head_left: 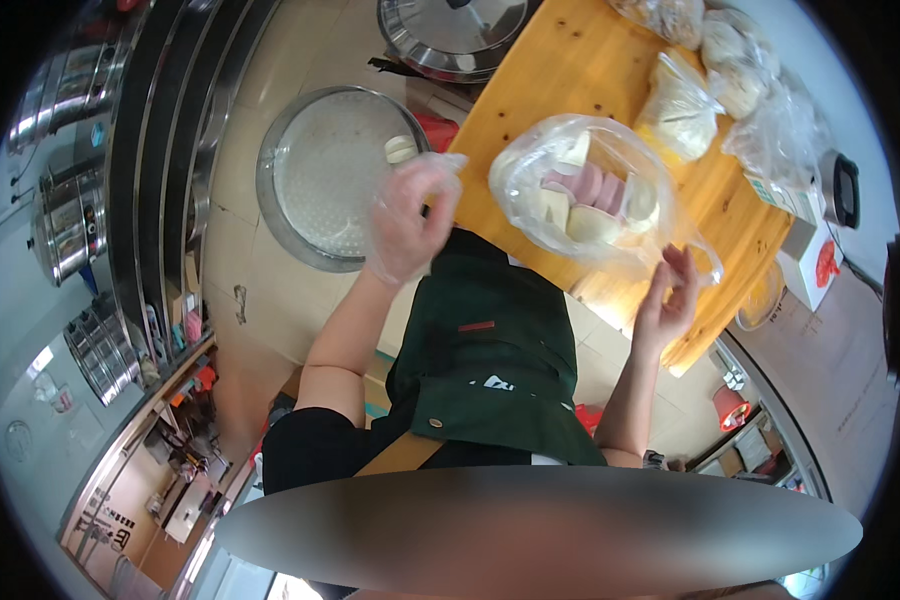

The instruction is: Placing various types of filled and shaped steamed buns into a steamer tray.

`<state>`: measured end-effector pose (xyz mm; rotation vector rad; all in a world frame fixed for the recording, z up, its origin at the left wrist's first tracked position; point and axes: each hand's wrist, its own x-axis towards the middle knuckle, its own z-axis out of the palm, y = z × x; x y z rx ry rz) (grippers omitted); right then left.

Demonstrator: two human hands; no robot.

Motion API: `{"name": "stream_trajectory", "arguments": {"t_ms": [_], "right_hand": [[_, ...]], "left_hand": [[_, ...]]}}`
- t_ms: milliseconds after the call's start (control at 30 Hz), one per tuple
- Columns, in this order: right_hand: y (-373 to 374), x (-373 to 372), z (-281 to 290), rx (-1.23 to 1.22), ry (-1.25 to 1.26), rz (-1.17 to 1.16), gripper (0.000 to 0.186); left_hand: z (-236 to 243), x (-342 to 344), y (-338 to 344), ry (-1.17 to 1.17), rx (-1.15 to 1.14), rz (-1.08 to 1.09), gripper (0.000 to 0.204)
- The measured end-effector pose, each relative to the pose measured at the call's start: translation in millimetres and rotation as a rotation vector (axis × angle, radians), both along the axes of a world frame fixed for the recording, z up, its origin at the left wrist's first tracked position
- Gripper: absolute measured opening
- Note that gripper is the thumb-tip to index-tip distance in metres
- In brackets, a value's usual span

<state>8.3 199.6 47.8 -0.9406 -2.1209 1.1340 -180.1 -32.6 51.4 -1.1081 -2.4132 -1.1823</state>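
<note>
My left hand (415, 215), in a loose clear plastic glove, is over the near right side of a round metal steamer tray (270, 190). Its fingers curl loosely with a gap to the thumb, and nothing shows between them. Just beyond it, a white bun (400, 150) sits at the tray's right side. A clear plastic bag (515, 170) lies with its mouth open on the wooden table, holding several white and purple buns (592, 185). Bare, my right hand (668, 305) has its fingers at the bag's near right edge, gripping the loose film.
More filled plastic bags (680, 110) stand along the table's (540, 70) far right side, beside a white box (810, 260) with a dark device (842, 190). A large lidded pot (455, 35) is at the back. Metal shelving (155, 150) and stacked steamers (70, 225) line the left.
</note>
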Motion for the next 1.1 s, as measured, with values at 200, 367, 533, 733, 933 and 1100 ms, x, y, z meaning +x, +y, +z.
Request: {"name": "stream_trajectory", "arguments": {"t_ms": [200, 367, 533, 733, 933, 1100], "right_hand": [[4.5, 4.4, 6.1, 0.07, -0.051, 0.14, 0.031], [15.9, 27.1, -2.3, 0.187, -0.085, 0.107, 0.027], [1.6, 19.1, 12.2, 0.502, -0.083, 0.014, 0.024], [-48.8, 10.8, 38.7, 0.297, 0.127, 0.63, 0.027], [-120.0, -42.0, -27.2, -0.13, -0.154, 0.93, 0.037], [-149.1, -60.3, -61.8, -0.202, -0.26, 0.866, 0.03]], "left_hand": [[33.7, 37.8, 75.3, -0.075, 0.127, -0.316, 0.021], [5.8, 45.1, 47.0, -0.009, 0.191, 0.115, 0.018], [-62.8, 19.7, -29.2, -0.379, 0.035, 0.591, 0.026], [-225.3, -44.1, -96.0, -0.468, -0.49, 0.565, 0.045], [-325.0, -82.9, -108.0, -0.488, -0.834, 0.304, 0.054], [-322.5, -90.4, -84.6, -0.58, -0.869, 0.177, 0.062]]}}
